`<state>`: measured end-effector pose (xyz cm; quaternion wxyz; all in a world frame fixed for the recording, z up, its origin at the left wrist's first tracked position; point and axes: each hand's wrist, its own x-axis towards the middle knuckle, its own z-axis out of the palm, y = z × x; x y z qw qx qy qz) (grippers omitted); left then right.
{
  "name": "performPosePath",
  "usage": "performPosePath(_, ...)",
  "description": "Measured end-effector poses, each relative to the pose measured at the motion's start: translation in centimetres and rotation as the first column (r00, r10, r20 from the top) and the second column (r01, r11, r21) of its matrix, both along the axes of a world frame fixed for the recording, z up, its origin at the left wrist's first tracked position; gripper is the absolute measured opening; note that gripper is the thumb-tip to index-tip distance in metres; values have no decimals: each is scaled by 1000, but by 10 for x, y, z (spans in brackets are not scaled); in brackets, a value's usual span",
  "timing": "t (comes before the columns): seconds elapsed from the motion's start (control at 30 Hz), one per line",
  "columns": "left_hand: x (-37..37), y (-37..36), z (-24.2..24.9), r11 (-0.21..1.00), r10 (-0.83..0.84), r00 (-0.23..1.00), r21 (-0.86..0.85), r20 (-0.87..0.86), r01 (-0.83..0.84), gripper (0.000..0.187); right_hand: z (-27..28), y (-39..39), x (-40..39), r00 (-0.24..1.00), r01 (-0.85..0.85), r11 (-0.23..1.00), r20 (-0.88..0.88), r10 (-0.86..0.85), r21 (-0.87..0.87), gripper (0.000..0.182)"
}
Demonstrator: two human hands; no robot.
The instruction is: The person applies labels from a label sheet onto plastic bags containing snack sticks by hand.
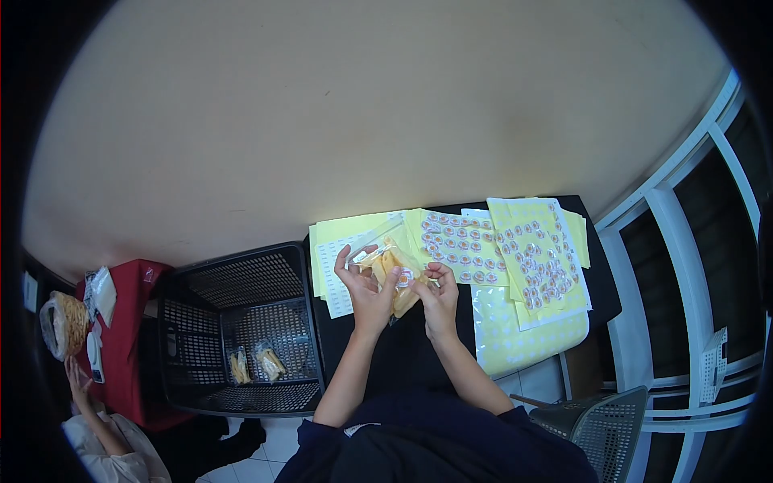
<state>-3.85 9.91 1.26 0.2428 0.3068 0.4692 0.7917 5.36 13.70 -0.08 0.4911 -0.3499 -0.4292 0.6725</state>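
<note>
A clear plastic bag of pale yellow stick-shaped snacks (389, 259) is held up over the black-covered table. My left hand (369, 296) grips its left side, thumb across the front and fingers partly behind the plastic. A small round sticker with an orange middle (405, 278) lies on the bag's front between my two thumbs. On the right, my right hand (439, 299) pinches the bag beside the sticker, its other fingers curled. Behind my hands lies a yellow sheet with rows of similar stickers (463, 241); a sheet of small printed labels (334, 270) is to the left.
A black plastic crate (233, 278) stands left of the table, with a few filled bags (270, 364) inside. More sticker sheets (539, 249) overlap at the right. Further left, a person's hand (78, 382) is near a big bag of snacks (64, 326) by a red-covered table (129, 338).
</note>
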Motion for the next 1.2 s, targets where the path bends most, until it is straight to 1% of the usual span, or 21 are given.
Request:
performPosePath(0.1, 1, 0, -2, 1000, 16, 999, 17, -36, -15, 72, 5, -3, 1, 1000, 4, 1000, 12, -4, -13, 47)
performPosePath(0.17, 3, -2, 0, 996, -26, 1000, 91, -3, 26, 62, 8, -7, 1, 999, 19, 997, -41, -22, -69, 46)
performPosePath(0.2, 2, -3, -4, 995, -28, 1000, 93, -4, 28, 62, 7, -8, 1, 999, 21, 998, -42, -24, -66, 46)
performPosePath(0.27, -2, -6, -16, 986, -150, 988, -77, -28, 147, 53, 4, -11, 2, 999, 47, 997, 12, -48, 61, 42)
performPosePath(0.3, -1, -9, -14, 986, -149, 988, -77, -27, 147, 53, 9, -13, 3, 999, 46, 997, 12, -47, 62, 42)
performPosePath(0.33, 2, -12, -8, 984, -170, 985, -58, 26, 171, 51, 21, -15, 6, 942, 95, 899, 255, -221, 428, 39)
performPosePath(0.37, 4, -15, -5, 980, -190, 978, -37, 80, 194, 49, 30, -16, 9, 801, 20, 679, 394, -450, 734, 37)
performPosePath(0.4, 5, -17, -3, 981, -188, 979, -35, 82, 191, 49, 35, -16, 12, 801, 17, 678, 396, -449, 735, 37)
performPosePath(0.47, 5, -21, -2, 976, -200, 980, -83, -10, 199, 50, 41, -17, 15, 775, -145, 545, 438, -457, 826, 32)
performPosePath(0.5, 5, -24, -1, 977, -199, 980, -85, -9, 197, 50, 45, -19, 16, 752, -164, 546, 462, -470, 822, 23)
performPosePath(0.53, 6, -25, 0, 976, -205, 977, -82, -54, 201, 49, 44, -19, 18, 753, -164, 545, 461, -469, 822, 23)
performPosePath(0.6, 5, -26, 3, 976, -211, 972, -78, -102, 204, 49, 41, -19, 21, 759, -194, 432, 414, -503, 881, 18)
performPosePath(0.7, 1, -28, 3, 961, -257, 962, -135, -94, 243, 47, 40, -22, 26, 777, -197, 400, 392, -493, 895, 12)
performPosePath(0.73, -1, -28, 1, 959, -257, 964, -145, -73, 245, 47, 41, -23, 27, 777, -196, 400, 390, -494, 895, 12)
performPosePath(0.8, -5, -27, 1, 957, -258, 965, -154, -53, 247, 46, 46, -24, 30, 873, -139, 577, 375, -312, 805, 7)
performPosePath(0.83, -6, -27, 3, 945, -300, 953, -150, -42, 291, 47, 50, -20, 31, 873, -139, 577, 375, -312, 805, 7)
performPosePath(0.87, -6, -27, 4, 931, -343, 939, -147, -29, 336, 47, 56, -14, 31, 854, -199, 556, 421, -306, 807, 6)
performPosePath(0.9, -5, -29, 7, 929, -346, 938, -149, -29, 338, 47, 59, -9, 31, 831, -258, 534, 467, -303, 805, 4)
performPosePath(0.93, -3, -31, 12, 917, -369, 929, -169, -18, 361, 48, 62, -5, 32, 831, -255, 535, 466, -305, 805, 4)
performPosePath(1.0, 0, -32, 18, 906, -390, 921, -184, -7, 382, 48, 66, 1, 33, 767, -374, 473, 553, -326, 798, 4)
performPosePath(1.2, -1, -31, 19, 890, -429, 903, -165, 20, 426, 47, 67, 3, 32, 754, -388, 448, 557, -348, 806, 5)
